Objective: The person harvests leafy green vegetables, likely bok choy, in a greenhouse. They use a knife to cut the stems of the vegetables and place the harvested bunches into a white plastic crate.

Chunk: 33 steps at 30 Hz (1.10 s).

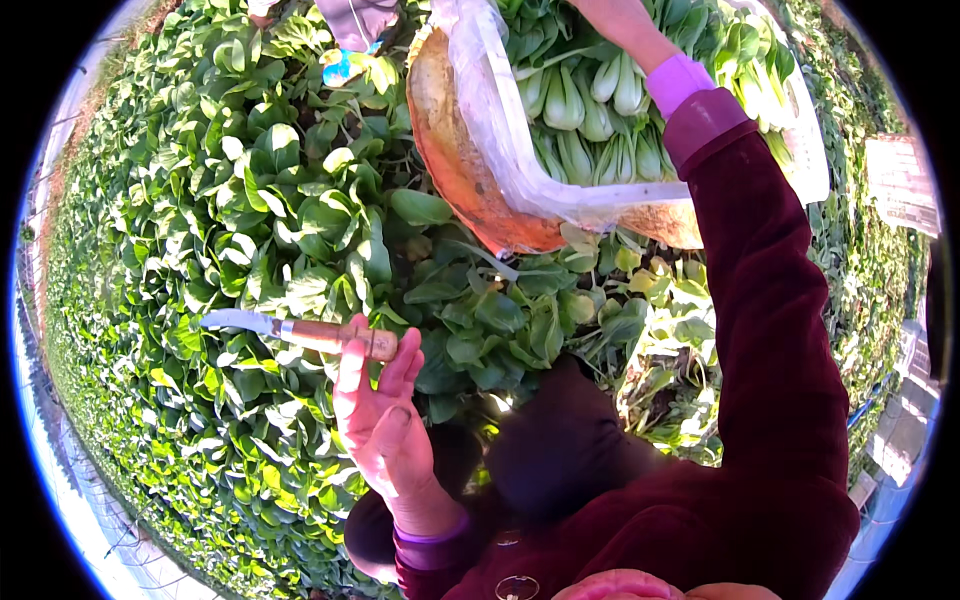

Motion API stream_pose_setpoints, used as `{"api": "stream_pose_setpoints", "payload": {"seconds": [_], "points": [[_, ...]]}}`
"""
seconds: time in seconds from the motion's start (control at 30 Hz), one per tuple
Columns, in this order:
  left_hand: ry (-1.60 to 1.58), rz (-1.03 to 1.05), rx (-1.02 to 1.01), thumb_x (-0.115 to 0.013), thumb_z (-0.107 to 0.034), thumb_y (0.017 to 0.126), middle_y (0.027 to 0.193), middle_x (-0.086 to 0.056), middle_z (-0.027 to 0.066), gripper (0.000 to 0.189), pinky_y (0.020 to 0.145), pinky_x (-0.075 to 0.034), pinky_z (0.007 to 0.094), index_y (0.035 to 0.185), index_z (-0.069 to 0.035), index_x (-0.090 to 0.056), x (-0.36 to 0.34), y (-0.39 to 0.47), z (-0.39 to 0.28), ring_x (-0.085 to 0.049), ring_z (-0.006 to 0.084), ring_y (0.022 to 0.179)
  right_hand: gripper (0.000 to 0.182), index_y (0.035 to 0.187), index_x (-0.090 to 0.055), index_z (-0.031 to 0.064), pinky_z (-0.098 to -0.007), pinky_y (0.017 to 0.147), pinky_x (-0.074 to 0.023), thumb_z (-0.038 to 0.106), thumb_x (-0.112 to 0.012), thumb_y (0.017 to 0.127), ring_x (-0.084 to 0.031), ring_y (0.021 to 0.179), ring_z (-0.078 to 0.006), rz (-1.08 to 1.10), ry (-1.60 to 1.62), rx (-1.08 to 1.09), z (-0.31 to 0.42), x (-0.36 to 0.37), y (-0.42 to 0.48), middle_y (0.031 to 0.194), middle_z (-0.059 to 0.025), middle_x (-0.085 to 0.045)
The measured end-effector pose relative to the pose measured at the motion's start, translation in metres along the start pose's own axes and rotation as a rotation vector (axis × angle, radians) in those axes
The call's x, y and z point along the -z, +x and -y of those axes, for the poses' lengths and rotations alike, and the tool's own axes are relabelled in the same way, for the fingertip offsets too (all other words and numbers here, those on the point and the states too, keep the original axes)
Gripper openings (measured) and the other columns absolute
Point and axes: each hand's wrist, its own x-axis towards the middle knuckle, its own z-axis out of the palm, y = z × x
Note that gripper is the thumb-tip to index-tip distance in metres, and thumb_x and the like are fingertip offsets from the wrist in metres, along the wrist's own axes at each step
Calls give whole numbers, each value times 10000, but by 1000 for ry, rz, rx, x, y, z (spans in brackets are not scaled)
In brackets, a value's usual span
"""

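Observation:
My left hand [382, 427] is raised over the leafy rows, palm up. Between its fingers lies the wooden handle of a small knife [304, 332], its curved blade pointing left. My right arm stretches over a white crate [600, 196] lined with clear plastic. At the top edge only the base of my right hand [611, 16] shows; its fingers are out of view, so its grip is hidden. Inside the crate, bunches of bok choy [564, 105] lie in rows with pale stems towards me. The crate rests on a worn orange-brown tub [465, 172].
Dense leafy greens [262, 210] cover the ground on the left. Shorter, partly yellowed plants [517, 319] grow between my knees and the tub. At the top left another person's pale purple clothing [360, 19] shows beside a blue item [341, 69]. A paved strip [904, 420] borders the right.

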Motion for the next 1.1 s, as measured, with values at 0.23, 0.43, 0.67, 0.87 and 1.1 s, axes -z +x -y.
{"api": "stream_pose_setpoints", "payload": {"seconds": [0.23, 0.43, 0.67, 0.87, 1.1], "points": [[-209, 252, 107, -517, 118, 761, 1210, -510, 327, 349, 735, -574, 432, 1081, 11, -608, 3, -12, 20, -652, 323, 856, 265, 1136, -585, 0, -269, 794, -508, 185, -481, 977, -643, 931, -167, 701, 1113, -83, 155, 117, -256, 1035, -104, -651], [-313, 366, 454, -554, 106, 785, 1105, -612, 188, 261, 704, -585, 383, 1019, 13, -622, -38, -37, 108, -652, 288, 871, 411, 1180, -514, -24, -292, 877, -455, 326, -479, 967, -589, 1010, -173, 997, 1360, -628, 133, 95, -358, 1117, -115, -603], [581, 162, 433, -612, -42, 798, 1136, -612, 133, 327, 777, -530, 326, 1123, -4, -603, 19, -21, 211, -597, 264, 1060, 294, 1146, -502, 7, -291, 778, -496, 180, -528, 909, -644, 865, -201, 527, 1003, -457, 92, 77, -387, 973, -116, -649], [1484, 166, 228, -698, -218, 689, 1251, -536, 150, 511, 941, -439, 376, 1141, -4, -593, 59, -34, 215, -538, 321, 1122, 408, 1215, -420, 57, -368, 784, -504, 102, -554, 832, -648, 890, -290, 688, 831, -6, 93, 4, -419, 989, -119, -647], [1398, 132, 242, -687, -145, 675, 1206, -565, 150, 507, 953, -431, 367, 1152, -12, -582, 74, -45, 225, -545, 324, 1097, 349, 1123, -461, 108, -453, 720, -485, 296, -526, 838, -627, 837, -359, 930, 318, -194, 45, -51, -454, 900, -152, -652]]}}
